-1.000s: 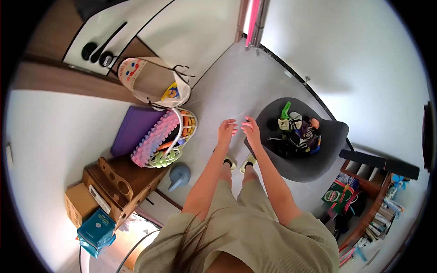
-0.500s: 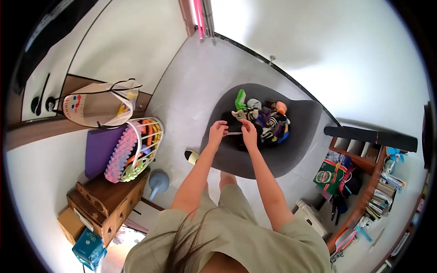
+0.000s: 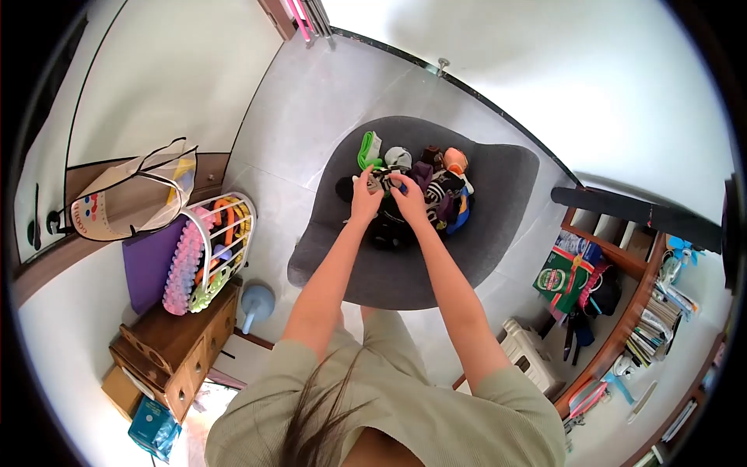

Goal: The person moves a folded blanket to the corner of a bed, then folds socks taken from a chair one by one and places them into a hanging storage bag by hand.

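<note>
A grey upholstered chair stands in front of me with a heap of rolled and loose socks on its seat. Both hands are over the left part of the heap. My left hand has its fingers closed at a striped, light and dark sock. Close beside it, my right hand pinches the same sock from the other side. A green sock lies just beyond my fingers, next to a grey one. An orange sock lies to the right.
At the left are a fabric bag, a white basket of exercise items, a purple board, a wooden cabinet and a blue-grey round object. A shelf and a pale case stand at the right.
The view has shifted, bringing the chair nearer to the centre. My hands were over the floor, then at the chair's near left side, and are now at the striped sock in the heap.
</note>
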Demonstrator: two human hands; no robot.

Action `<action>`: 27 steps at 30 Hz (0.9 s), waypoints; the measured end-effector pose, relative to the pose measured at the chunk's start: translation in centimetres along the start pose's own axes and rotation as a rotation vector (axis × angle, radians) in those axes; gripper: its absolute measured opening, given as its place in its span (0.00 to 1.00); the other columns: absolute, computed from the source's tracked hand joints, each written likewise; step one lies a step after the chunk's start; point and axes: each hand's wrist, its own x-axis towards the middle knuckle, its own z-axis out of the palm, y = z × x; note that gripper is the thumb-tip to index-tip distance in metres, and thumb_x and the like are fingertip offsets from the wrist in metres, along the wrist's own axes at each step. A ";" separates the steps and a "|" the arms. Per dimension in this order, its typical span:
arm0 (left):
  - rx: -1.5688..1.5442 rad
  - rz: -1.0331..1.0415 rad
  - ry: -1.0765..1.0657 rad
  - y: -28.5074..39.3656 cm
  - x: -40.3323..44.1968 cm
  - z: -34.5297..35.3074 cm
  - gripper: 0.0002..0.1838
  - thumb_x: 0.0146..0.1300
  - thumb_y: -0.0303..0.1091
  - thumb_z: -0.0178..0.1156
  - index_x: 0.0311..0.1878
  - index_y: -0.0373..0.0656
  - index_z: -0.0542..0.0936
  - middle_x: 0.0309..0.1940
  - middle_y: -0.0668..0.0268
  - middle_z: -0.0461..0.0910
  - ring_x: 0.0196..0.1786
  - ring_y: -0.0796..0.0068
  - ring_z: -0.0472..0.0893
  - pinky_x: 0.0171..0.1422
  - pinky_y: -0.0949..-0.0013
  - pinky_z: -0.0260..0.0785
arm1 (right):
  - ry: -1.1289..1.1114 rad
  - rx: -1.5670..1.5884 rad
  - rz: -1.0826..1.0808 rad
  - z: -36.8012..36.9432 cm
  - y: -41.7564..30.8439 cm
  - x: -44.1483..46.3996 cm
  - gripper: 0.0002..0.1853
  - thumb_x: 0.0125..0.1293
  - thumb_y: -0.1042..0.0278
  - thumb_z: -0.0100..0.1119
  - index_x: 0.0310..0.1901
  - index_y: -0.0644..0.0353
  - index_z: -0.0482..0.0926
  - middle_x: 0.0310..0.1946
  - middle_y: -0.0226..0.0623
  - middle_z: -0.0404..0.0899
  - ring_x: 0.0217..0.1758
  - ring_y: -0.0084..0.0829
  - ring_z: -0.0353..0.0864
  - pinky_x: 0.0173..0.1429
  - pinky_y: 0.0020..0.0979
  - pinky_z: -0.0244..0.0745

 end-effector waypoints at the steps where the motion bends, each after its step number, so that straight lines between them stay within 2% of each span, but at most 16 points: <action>1: -0.036 0.001 -0.022 0.1 0.3 0.2 0.30 0.46 0.23 0.52 0.57 0.47 0.63 0.47 0.59 0.65 0.42 0.72 0.73 0.43 0.72 0.67 | 0.001 0.009 0.014 0.1 0.1 0.0 0.13 0.49 0.74 0.54 0.40 0.61 0.75 0.41 0.42 0.74 0.48 0.41 0.71 0.51 0.33 0.65; 3: -0.021 -0.036 -0.055 0.6 0.6 0.5 0.30 0.46 0.22 0.52 0.57 0.48 0.63 0.46 0.59 0.67 0.39 0.72 0.75 0.41 0.73 0.67 | 0.001 0.026 0.040 0.3 0.4 0.0 0.13 0.49 0.74 0.54 0.40 0.61 0.74 0.39 0.42 0.76 0.46 0.41 0.73 0.50 0.33 0.65; 4: -0.030 -0.055 -0.078 0.9 0.6 0.5 0.30 0.46 0.22 0.53 0.57 0.48 0.63 0.45 0.59 0.68 0.37 0.73 0.75 0.41 0.74 0.67 | 0.041 0.042 -0.031 0.4 0.5 -0.1 0.13 0.49 0.73 0.55 0.40 0.61 0.75 0.36 0.41 0.77 0.42 0.37 0.75 0.47 0.30 0.67; 6: -0.021 -0.039 -0.080 0.9 0.7 0.8 0.28 0.47 0.22 0.53 0.55 0.47 0.66 0.40 0.61 0.72 0.35 0.75 0.76 0.40 0.76 0.67 | 0.009 0.149 0.052 0.4 0.7 -0.3 0.12 0.51 0.73 0.55 0.39 0.62 0.76 0.35 0.38 0.77 0.39 0.30 0.76 0.44 0.27 0.68; 10: -0.048 -0.015 -0.109 0.7 0.5 0.8 0.21 0.46 0.24 0.53 0.48 0.46 0.71 0.35 0.64 0.74 0.33 0.72 0.75 0.41 0.73 0.67 | -0.021 0.497 0.158 0.0 0.2 -1.2 0.10 0.54 0.75 0.53 0.39 0.64 0.77 0.33 0.32 0.77 0.36 0.19 0.74 0.41 0.21 0.68; 12: -0.048 -0.009 -0.127 1.6 -0.2 0.1 0.17 0.46 0.25 0.54 0.44 0.44 0.74 0.33 0.63 0.75 0.33 0.71 0.75 0.39 0.72 0.67 | -0.018 0.496 0.192 -0.8 -0.9 -2.0 0.10 0.55 0.76 0.53 0.39 0.65 0.76 0.34 0.31 0.77 0.36 0.18 0.73 0.41 0.20 0.67; 15: 0.153 0.169 -0.028 4.2 -1.8 -1.5 0.11 0.47 0.27 0.56 0.37 0.42 0.77 0.30 0.63 0.74 0.31 0.68 0.75 0.37 0.71 0.66 | -0.005 0.553 0.199 -1.8 -3.3 -3.0 0.10 0.55 0.76 0.53 0.39 0.65 0.76 0.36 0.30 0.76 0.39 0.19 0.73 0.44 0.19 0.66; 16: 0.188 0.128 -0.055 5.4 -2.3 -2.2 0.09 0.49 0.28 0.56 0.36 0.39 0.77 0.32 0.61 0.75 0.34 0.70 0.75 0.39 0.73 0.66 | -0.004 0.571 0.211 -2.0 -4.0 -3.4 0.10 0.55 0.76 0.53 0.39 0.65 0.76 0.36 0.30 0.76 0.39 0.19 0.73 0.45 0.19 0.66; 19: 0.200 0.241 -0.002 5.8 -2.8 -3.5 0.09 0.49 0.28 0.57 0.35 0.39 0.77 0.37 0.60 0.73 0.38 0.70 0.74 0.41 0.73 0.65 | 0.017 0.584 0.254 -2.5 -5.7 -4.2 0.10 0.55 0.77 0.53 0.40 0.66 0.76 0.37 0.31 0.76 0.41 0.20 0.73 0.47 0.20 0.65; 20: 0.246 0.269 0.035 5.8 -3.0 -4.0 0.08 0.49 0.28 0.57 0.33 0.38 0.77 0.40 0.60 0.71 0.43 0.68 0.72 0.45 0.72 0.64 | 0.026 0.581 0.270 -2.5 -6.0 -4.4 0.10 0.54 0.77 0.53 0.40 0.66 0.76 0.37 0.31 0.76 0.42 0.20 0.73 0.48 0.20 0.65; 23: 0.192 0.397 0.122 6.2 -3.3 -5.7 0.07 0.49 0.27 0.57 0.33 0.39 0.77 0.41 0.61 0.71 0.44 0.68 0.72 0.47 0.70 0.63 | 0.049 0.630 0.260 -2.0 -7.1 -4.7 0.10 0.54 0.78 0.52 0.39 0.66 0.77 0.37 0.31 0.76 0.42 0.20 0.73 0.48 0.19 0.65; 24: 0.165 0.387 0.076 6.6 -3.6 -6.5 0.07 0.50 0.26 0.56 0.34 0.39 0.75 0.43 0.59 0.72 0.47 0.67 0.71 0.49 0.68 0.62 | 0.017 0.619 0.246 -1.7 -7.4 -4.8 0.13 0.55 0.76 0.52 0.43 0.63 0.75 0.38 0.29 0.76 0.40 0.18 0.72 0.46 0.19 0.65; 25: 0.084 0.423 0.045 6.7 -3.8 -7.1 0.07 0.53 0.26 0.54 0.37 0.39 0.74 0.41 0.62 0.73 0.44 0.72 0.72 0.47 0.72 0.63 | 0.003 0.618 0.214 -1.3 -7.8 -4.8 0.14 0.55 0.76 0.52 0.44 0.63 0.75 0.38 0.29 0.75 0.41 0.18 0.72 0.47 0.19 0.65; 27: -0.178 0.173 -0.051 6.6 -4.1 -8.2 0.07 0.56 0.27 0.51 0.38 0.38 0.73 0.35 0.67 0.75 0.38 0.80 0.72 0.42 0.78 0.63 | -0.027 0.618 0.151 -0.1 -8.9 -4.7 0.15 0.55 0.77 0.52 0.46 0.62 0.74 0.39 0.28 0.75 0.42 0.18 0.72 0.48 0.19 0.64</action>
